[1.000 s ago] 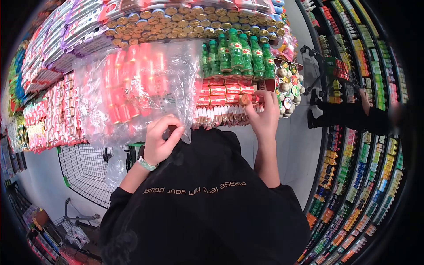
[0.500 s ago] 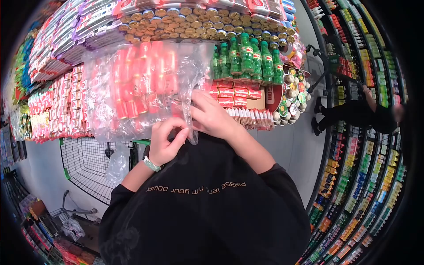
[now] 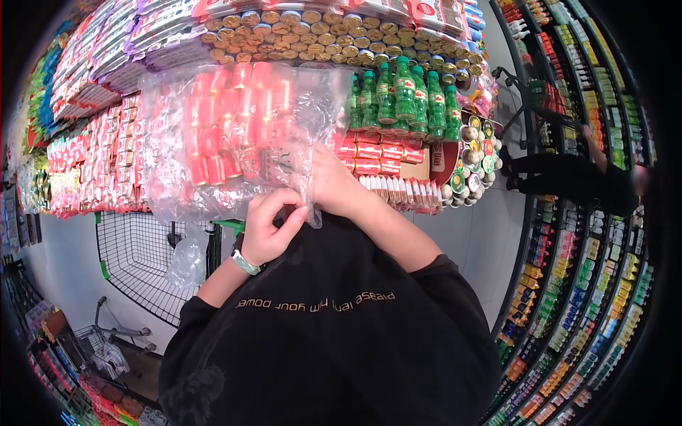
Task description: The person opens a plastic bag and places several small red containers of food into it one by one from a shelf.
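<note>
A large clear plastic bag [image 3: 167, 170] lies across the display in front of me, with several red cans [image 3: 241, 121] showing through it. My left hand [image 3: 270, 224], with a watch [image 3: 246, 263] on its wrist, pinches the bag's near right edge between thumb and forefinger. Just right of it, my right hand [image 3: 334, 183] is closed at the same gathered edge; film partly covers its fingertips. Beyond the right hand stand green bottles [image 3: 405, 92], with red packs [image 3: 369, 151] beneath them.
A wire shopping cart [image 3: 138, 248] is below left, a loose clear plastic bag [image 3: 188, 259] at its side. Jars with gold lids [image 3: 312, 42] are stacked at the back. White-lidded cups [image 3: 472, 156] sit at the display's right corner. A person in black [image 3: 575, 177] stands by the right shelves.
My right hand has shifted slightly, its fingertips now more covered by the film. The left hand keeps its pinch. The view has moved a little, and the bag's edge hangs slightly differently.
</note>
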Tool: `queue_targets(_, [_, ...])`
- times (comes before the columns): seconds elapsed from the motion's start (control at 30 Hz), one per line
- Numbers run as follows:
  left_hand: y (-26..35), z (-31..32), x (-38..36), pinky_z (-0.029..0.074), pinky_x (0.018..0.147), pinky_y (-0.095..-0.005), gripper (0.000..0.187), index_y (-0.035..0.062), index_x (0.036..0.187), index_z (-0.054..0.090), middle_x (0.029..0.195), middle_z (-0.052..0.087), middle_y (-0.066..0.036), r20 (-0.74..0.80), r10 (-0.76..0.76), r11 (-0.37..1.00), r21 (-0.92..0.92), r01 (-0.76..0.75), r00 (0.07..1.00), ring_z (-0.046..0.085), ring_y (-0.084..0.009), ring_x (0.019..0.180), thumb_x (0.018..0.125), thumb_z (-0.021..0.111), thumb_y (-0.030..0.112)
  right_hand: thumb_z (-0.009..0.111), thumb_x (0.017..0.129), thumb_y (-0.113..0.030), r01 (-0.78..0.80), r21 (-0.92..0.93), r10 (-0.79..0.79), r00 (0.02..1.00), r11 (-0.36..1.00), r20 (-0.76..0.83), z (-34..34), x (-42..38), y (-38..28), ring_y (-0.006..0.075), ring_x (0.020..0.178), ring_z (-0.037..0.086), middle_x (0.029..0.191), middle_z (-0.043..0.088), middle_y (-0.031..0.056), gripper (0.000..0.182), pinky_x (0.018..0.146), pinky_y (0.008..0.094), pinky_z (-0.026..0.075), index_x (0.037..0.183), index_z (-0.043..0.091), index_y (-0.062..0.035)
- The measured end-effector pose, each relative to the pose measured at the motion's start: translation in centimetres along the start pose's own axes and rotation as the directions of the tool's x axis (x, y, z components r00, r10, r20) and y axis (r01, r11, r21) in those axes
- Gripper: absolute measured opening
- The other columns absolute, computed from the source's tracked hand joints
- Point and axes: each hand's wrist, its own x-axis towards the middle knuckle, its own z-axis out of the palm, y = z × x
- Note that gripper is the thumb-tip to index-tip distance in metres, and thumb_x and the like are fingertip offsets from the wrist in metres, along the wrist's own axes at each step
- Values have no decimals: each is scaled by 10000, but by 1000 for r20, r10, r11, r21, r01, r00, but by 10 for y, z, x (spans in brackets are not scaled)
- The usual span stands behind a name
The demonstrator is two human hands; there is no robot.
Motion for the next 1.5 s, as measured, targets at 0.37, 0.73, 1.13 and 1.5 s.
queue_targets(0.37, [-3, 2, -2, 451, 560, -262, 41, 5, 903, 624, 724, 639, -66, 19, -13, 1000, -10, 14, 1000, 610, -136, 600, 889, 660, 18, 680, 706, -178, -31, -15, 31, 999, 999, -27, 8, -15, -1, 354, 1005, 641, 1103, 663, 138, 238, 848, 471, 509, 914, 681, -61])
queue_targets(0.73, [-2, 3, -3, 458, 575, -272, 48, 3, 902, 611, 730, 641, -80, 11, -33, 999, 20, 33, 999, 615, -156, 605, 887, 656, 5, 697, 748, -185, -89, -28, 89, 996, 996, 5, 0, -14, -9, 342, 1063, 613, 1156, 645, 140, 334, 854, 476, 481, 1062, 692, -72])
queue_targets(1.13, [-8, 5, -1, 466, 600, -274, 53, -4, 890, 596, 722, 628, -80, 10, -55, 997, 46, 55, 998, 615, -163, 615, 889, 649, -4, 738, 824, -54, -676, -121, 568, 690, 727, -448, -83, -101, 8, 317, 911, 622, 986, 637, 117, 192, 822, 411, 494, 1001, 668, -33])
queue_targets(1.5, [-6, 6, 6, 461, 599, -270, 57, -9, 887, 599, 724, 623, -75, 46, -17, 998, 65, 14, 999, 607, -148, 619, 882, 651, -34, 767, 815, -169, -836, -284, 717, 549, 470, -429, -94, -123, 23, 367, 994, 600, 1122, 578, 174, 294, 849, 440, 506, 1059, 668, -38])
